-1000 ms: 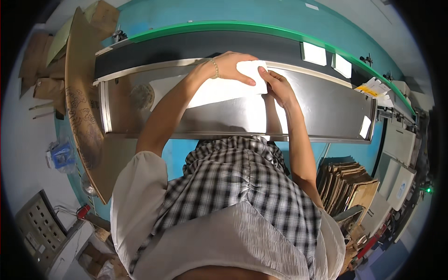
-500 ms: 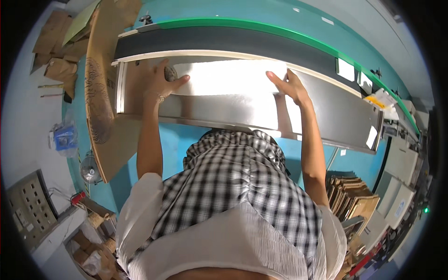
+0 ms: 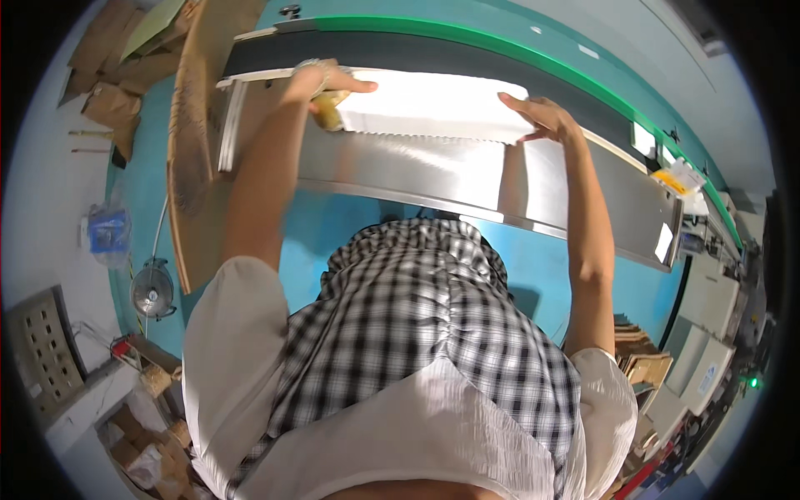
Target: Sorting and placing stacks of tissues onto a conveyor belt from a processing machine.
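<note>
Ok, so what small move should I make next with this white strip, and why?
Perhaps draw your right hand slightly outward to tauten the white strip: that hand grips its right end, the thumb of your left hand lies over its left end, and neither hand supports the middle.

Head-worn fisheye, looking down from above

In front of me ran a long, shiny metal table (image 3: 400,167), a pale raised rim (image 3: 618,152) along its far side. The white strip (image 3: 437,104) I held stretched over it, resting or lifted, I couldn't tell. A yellow-and-white packet (image 3: 678,178) lay at the table's far right corner.
</note>
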Demonstrator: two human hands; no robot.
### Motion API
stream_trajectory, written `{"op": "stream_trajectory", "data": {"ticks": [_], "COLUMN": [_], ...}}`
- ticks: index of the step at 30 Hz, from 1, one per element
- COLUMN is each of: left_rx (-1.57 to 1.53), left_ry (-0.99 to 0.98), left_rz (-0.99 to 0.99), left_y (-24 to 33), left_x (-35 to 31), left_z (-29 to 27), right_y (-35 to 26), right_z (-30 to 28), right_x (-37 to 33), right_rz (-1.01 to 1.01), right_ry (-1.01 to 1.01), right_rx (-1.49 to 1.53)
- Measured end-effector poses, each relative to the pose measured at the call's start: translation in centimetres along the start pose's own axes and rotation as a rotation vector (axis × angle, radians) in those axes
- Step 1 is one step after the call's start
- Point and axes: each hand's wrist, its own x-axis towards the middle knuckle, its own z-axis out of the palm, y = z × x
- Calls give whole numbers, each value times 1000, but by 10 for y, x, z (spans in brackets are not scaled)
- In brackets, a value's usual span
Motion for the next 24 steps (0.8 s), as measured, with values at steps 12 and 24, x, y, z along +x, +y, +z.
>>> {"op": "stream_trajectory", "data": {"ticks": [12,24], "left_rx": [-70,15], "left_ry": [443,357], "left_rz": [276,1140], "left_y": [-11,157], "left_x": [-12,-15], "left_z": [62,115], "right_y": [44,62], "right_z": [13,42], "right_x": [-9,-17], "right_rz": [-44,-146], "right_ry": [362,323], "right_rx": [-161,630]}}
